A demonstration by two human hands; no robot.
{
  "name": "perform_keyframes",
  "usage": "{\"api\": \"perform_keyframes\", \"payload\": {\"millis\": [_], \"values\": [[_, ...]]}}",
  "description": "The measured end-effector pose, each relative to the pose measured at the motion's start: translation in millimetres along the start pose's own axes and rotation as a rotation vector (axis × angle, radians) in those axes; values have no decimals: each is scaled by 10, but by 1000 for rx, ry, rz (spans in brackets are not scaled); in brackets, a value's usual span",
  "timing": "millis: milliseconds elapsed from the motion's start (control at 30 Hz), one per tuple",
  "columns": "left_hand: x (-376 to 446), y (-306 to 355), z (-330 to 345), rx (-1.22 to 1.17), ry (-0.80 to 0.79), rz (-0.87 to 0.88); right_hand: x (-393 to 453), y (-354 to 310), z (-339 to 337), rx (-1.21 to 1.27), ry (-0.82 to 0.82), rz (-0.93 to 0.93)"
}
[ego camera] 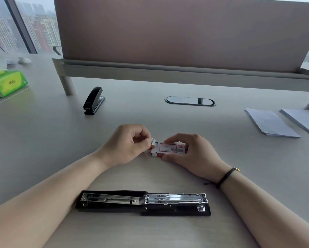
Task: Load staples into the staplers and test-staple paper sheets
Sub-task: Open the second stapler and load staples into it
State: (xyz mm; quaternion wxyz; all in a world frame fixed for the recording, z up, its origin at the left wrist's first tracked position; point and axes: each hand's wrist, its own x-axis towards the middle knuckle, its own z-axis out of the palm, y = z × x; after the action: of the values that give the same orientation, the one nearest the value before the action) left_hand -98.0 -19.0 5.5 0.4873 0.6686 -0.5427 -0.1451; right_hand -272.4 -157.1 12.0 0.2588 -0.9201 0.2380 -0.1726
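Observation:
A small red and white staple box [169, 148] rests on the desk at the middle of the view. My right hand [191, 154] grips its right end between thumb and fingers. My left hand [128, 145] pinches the box's opened end flap [153, 142] at its left side. A black stapler [143, 203] lies near the front of the desk, swung fully open and flat, its metal staple channel facing up. A second black stapler [93, 101] stands closed farther back on the left. Two stacks of white paper sheets [270, 122] lie at the right.
A brown desk divider [186, 33] on legs spans the back. An oval cable port [190, 101] is set in the desk [42, 140] behind the box. A green tissue pack [6, 83] lies at the far left, crumpled paper behind it.

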Motion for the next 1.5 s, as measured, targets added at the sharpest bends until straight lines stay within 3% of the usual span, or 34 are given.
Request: {"api": "perform_keyframes", "payload": {"millis": [400,700,900,1067,1333,1500], "values": [[19,-20,21,-224,-56,-60,-3,-27,1,-25,-4,-3],[28,-9,-10,-113,-17,-89,-47,-39,2,34,28,-22],[-79,487,-46,114,29,189,-231,-258,-145,385,185,8],[-232,895,-84,124,109,286,-495,-556,-424,927,61,30],[-655,1250,207,132,303,378,-974,-683,-434,1185,51,-18],[-830,1228,396,152,349,342,-1090,-633,-344,1298,50,-69]]}}
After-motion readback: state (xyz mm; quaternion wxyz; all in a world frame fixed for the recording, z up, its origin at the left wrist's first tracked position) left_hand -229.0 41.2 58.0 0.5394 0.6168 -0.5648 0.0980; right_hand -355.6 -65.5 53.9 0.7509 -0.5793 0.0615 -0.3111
